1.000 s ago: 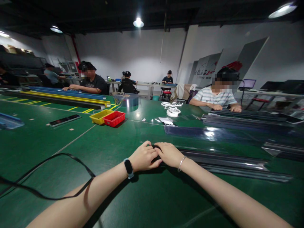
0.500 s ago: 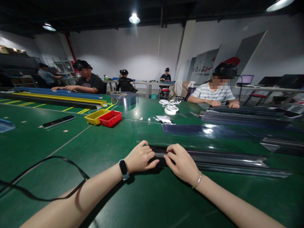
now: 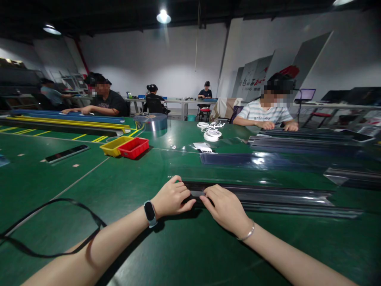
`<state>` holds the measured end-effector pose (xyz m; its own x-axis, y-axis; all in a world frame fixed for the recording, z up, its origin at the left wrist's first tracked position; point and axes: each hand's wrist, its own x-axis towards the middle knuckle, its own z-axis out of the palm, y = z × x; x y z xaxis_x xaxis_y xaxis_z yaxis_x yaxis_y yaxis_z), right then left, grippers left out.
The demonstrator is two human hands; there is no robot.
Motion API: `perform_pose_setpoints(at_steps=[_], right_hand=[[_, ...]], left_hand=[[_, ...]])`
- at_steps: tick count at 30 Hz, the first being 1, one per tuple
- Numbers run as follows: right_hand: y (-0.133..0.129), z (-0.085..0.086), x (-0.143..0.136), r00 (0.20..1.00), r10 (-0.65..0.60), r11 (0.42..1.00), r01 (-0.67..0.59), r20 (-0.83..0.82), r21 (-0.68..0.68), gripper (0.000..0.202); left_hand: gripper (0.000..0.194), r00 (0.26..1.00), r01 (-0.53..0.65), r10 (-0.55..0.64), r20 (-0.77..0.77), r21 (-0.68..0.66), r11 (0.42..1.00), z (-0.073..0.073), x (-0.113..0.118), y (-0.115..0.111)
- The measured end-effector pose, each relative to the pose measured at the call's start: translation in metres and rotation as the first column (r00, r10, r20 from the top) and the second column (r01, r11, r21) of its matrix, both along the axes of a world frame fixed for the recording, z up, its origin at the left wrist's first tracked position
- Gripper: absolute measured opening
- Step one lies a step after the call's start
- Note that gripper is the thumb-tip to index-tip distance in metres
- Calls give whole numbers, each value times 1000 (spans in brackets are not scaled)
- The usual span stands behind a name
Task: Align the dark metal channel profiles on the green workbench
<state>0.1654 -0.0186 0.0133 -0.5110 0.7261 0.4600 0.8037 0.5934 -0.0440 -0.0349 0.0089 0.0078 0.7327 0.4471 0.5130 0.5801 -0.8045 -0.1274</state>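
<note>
Lower centre of frame: we note a long dark channel (image 3: pixel 282 194) lying on the green table (image 3: pixel 143 254), running from the centre out to the right. Left forearm slants up from the lower left, wrist wearing a dark-faced band (image 3: pixel 150 213); the left hand (image 3: pixel 175 198) has its fingers bent around the channel's left end, thumb stretched along the near edge, partly closed on it. Right forearm comes in from the lower right, bracelet (image 3: pixel 249 232) at the wrist; the right hand (image 3: pixel 224 207) arches palm-down over the channel just beside the left, fingers half curled. Whether it grips, we cannot tell.
</note>
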Motion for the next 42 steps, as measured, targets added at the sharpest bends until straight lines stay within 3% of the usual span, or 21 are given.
perform_pose_setpoints(at_steps=[22, 42], right_hand=[[-3, 2, -1, 994, 16, 1000, -17, -112, -3, 29], [-4, 2, -4, 998, -49, 998, 48, -47, -27, 31]], left_hand=[[26, 998, -8, 8, 69, 7, 1000, 0, -1, -3], [26, 998, -18, 17, 54, 18, 1000, -2, -2, -3]])
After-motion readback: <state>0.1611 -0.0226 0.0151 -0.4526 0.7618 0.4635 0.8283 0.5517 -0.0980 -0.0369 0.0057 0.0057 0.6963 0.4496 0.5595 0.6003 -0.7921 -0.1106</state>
